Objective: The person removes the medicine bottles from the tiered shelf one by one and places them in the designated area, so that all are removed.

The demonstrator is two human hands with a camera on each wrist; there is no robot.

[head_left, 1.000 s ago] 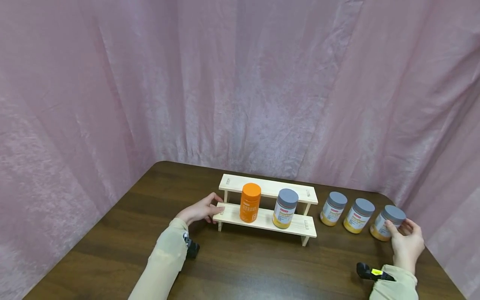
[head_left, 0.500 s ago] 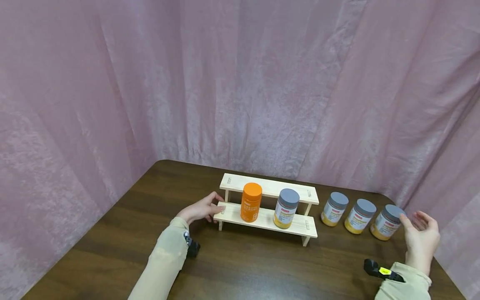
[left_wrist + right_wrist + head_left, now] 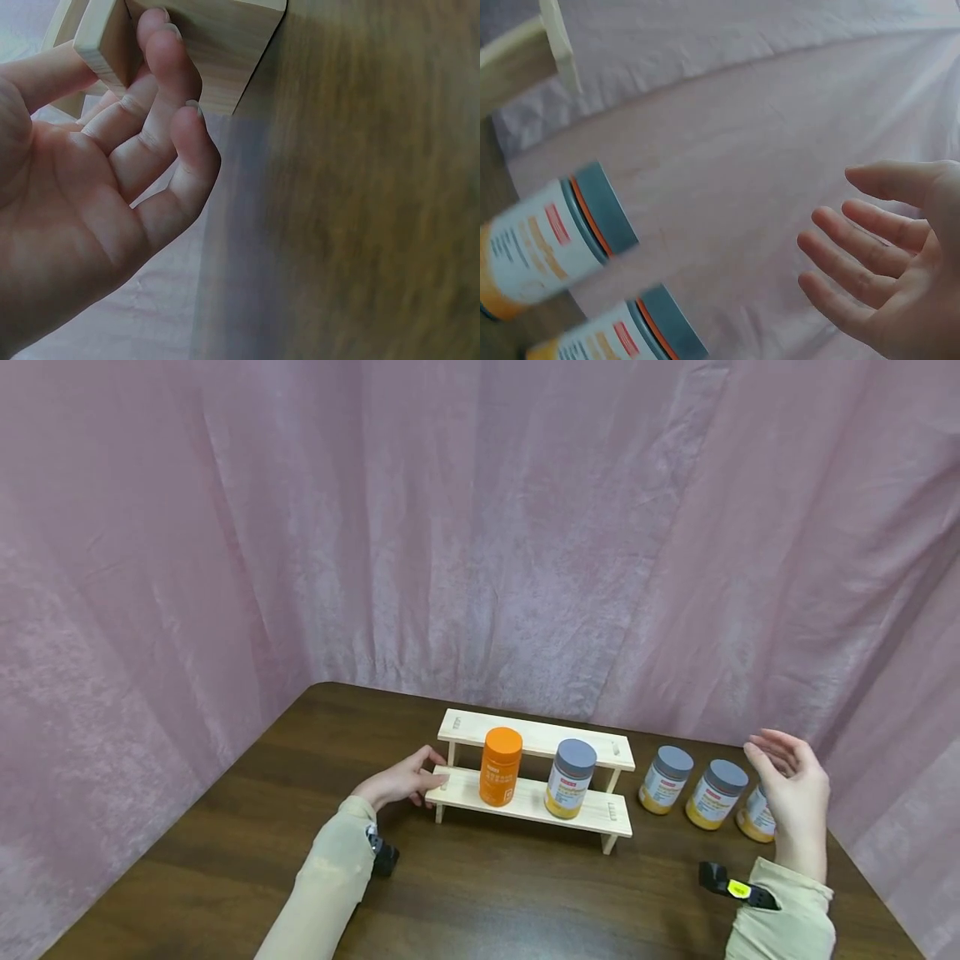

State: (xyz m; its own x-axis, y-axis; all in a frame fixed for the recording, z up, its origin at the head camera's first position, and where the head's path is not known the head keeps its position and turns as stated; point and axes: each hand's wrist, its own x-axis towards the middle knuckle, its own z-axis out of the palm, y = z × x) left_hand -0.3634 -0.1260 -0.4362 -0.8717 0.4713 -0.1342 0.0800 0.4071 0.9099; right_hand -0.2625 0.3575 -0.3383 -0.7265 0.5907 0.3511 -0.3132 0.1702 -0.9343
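Note:
A two-tier wooden display rack (image 3: 465,785) stands on the table. My left hand (image 3: 397,781) pinches the left end of its lower board, thumb on top and fingers curled beneath, as the left wrist view (image 3: 112,172) of the hand also shows. On that board stand an orange bottle (image 3: 500,767) and a grey-lidded jar (image 3: 568,779). To the rack's right, two matching jars, a left one (image 3: 664,780) and a middle one (image 3: 716,795), stand in a row with a third jar (image 3: 756,817). My right hand (image 3: 798,797) is raised, fingers relaxed and holding nothing, and partly hides the third jar.
The brown table (image 3: 480,893) is bounded at the back and sides by a pink curtain (image 3: 480,527). The rack's upper board (image 3: 540,733) lies behind the orange bottle and jar. A black wrist camera (image 3: 735,887) sits on the right sleeve.
My right hand has let go of the rightmost jar, drawn away to the right, then risen and moved left in front of it. My left hand stays on the rack.

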